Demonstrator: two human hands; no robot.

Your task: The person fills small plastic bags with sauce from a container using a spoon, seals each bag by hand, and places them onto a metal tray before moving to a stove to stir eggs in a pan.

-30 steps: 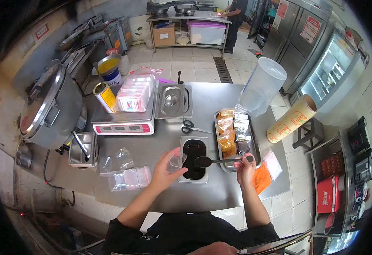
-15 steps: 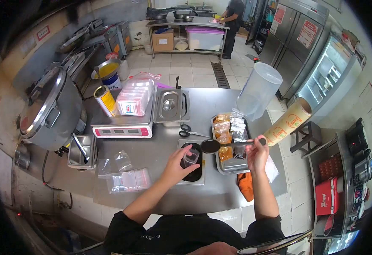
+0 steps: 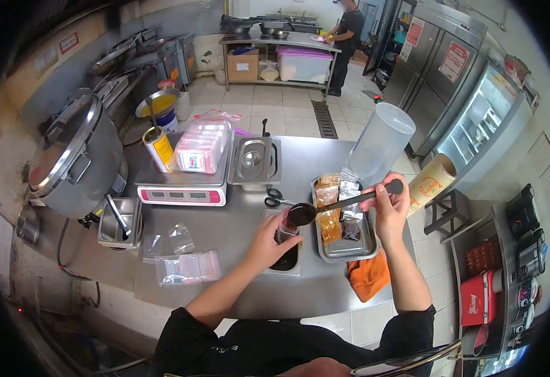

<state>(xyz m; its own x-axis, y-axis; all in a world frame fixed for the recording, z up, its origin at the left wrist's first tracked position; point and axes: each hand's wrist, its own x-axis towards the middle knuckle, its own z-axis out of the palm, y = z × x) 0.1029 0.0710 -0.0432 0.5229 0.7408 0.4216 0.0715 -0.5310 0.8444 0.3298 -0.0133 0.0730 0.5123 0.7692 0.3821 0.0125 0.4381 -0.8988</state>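
My left hand is wrapped round a small clear plastic cup, held above a metal container of dark contents. In my right hand is the handle of a black ladle; its bowl is tilted over the cup's mouth. Dark liquid shows in the ladle, and how full the cup is cannot be made out. Just right of the ladle, a metal tray holds filled orange and dark sachets. Scissors lie behind the container.
A scale carries packed bags and a yellow can. Empty plastic bags lie front left, an orange cloth front right. A large pot stands left, a tall clear container back right. Another person stands at the far table.
My right hand has risen and moved slightly right, tilting the ladle, whose bowl is now over the cup. My left hand has turned slightly around the cup.
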